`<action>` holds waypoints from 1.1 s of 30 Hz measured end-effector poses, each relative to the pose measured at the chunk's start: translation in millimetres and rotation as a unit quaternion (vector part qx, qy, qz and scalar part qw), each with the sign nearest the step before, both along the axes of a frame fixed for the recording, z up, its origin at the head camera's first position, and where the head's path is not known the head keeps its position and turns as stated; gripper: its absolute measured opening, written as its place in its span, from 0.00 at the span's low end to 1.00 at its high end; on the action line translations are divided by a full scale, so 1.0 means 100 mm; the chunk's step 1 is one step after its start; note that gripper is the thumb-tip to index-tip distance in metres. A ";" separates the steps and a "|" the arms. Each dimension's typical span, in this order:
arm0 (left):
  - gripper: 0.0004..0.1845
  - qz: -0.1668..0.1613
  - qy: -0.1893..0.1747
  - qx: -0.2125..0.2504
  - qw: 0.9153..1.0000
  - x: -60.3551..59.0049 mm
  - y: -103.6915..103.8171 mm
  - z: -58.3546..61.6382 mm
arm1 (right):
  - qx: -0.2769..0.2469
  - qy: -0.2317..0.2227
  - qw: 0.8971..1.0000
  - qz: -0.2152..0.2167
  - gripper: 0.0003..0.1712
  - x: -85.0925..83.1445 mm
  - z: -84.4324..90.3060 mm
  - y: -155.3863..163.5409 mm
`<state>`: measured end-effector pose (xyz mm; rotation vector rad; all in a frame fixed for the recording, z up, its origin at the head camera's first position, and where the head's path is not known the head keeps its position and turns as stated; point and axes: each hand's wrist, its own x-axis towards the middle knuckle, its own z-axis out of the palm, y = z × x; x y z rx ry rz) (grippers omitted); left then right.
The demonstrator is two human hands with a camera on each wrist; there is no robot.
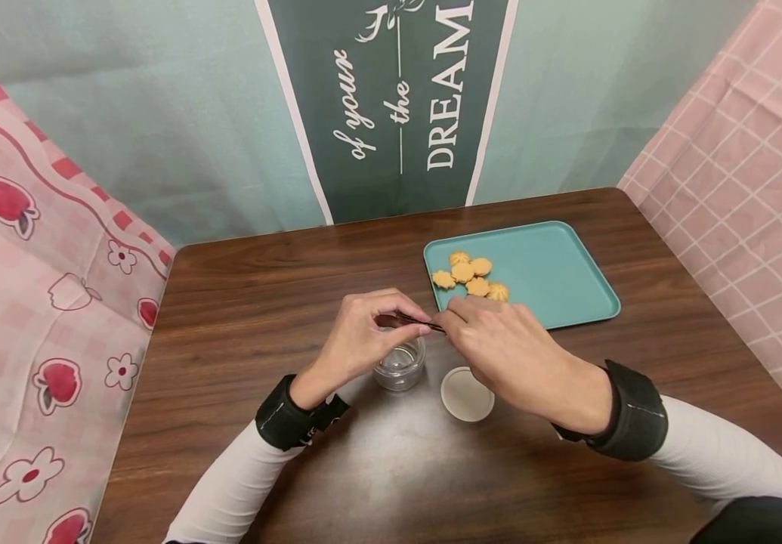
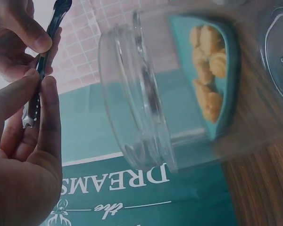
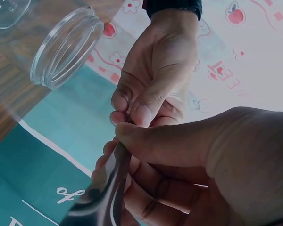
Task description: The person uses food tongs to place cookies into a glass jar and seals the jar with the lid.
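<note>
Both hands meet over an open glass jar (image 1: pixel 399 366) on the brown table. My left hand (image 1: pixel 411 317) pinches one end of thin dark tongs (image 1: pixel 420 324) between thumb and fingers. My right hand (image 1: pixel 450 320) grips the other end. The left wrist view shows the tongs (image 2: pixel 41 70) upright between my left fingers (image 2: pixel 47 122), with the jar (image 2: pixel 141 94) beside them. In the right wrist view the tongs (image 3: pixel 106 190) run from my right hand (image 3: pixel 132 134) up to the left hand (image 3: pixel 132 106). The jar looks empty.
The jar's round lid (image 1: pixel 467 393) lies upside down right of the jar, under my right wrist. A teal tray (image 1: pixel 554 272) behind my right hand carries several small cookies (image 1: pixel 470 276) in its near left corner. Fabric walls close in the table.
</note>
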<state>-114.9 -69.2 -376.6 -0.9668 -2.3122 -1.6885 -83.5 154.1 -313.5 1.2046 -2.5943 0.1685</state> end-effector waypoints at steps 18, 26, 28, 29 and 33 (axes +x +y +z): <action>0.04 0.026 0.001 -0.006 1.000 -0.01 -0.05 0.01 | -0.012 -0.018 1.000 -0.010 0.10 -0.03 -0.01 0.03; 0.04 0.044 -0.002 0.000 0.999 -0.03 -0.15 -0.02 | -0.003 -0.015 0.998 -0.055 0.39 -0.06 -0.04 0.13; 0.04 0.051 -0.003 -0.001 0.999 -0.03 -0.19 -0.03 | -0.002 -0.019 0.998 -0.066 0.44 -0.07 -0.05 0.16; 0.05 0.056 -0.003 -0.001 0.998 -0.03 -0.20 -0.03 | -0.002 -0.022 0.997 -0.071 0.46 -0.07 -0.05 0.17; 0.05 0.075 -0.011 -0.001 0.997 -0.02 -0.26 -0.03 | 0.003 -0.043 0.995 -0.087 0.56 -0.07 -0.07 0.23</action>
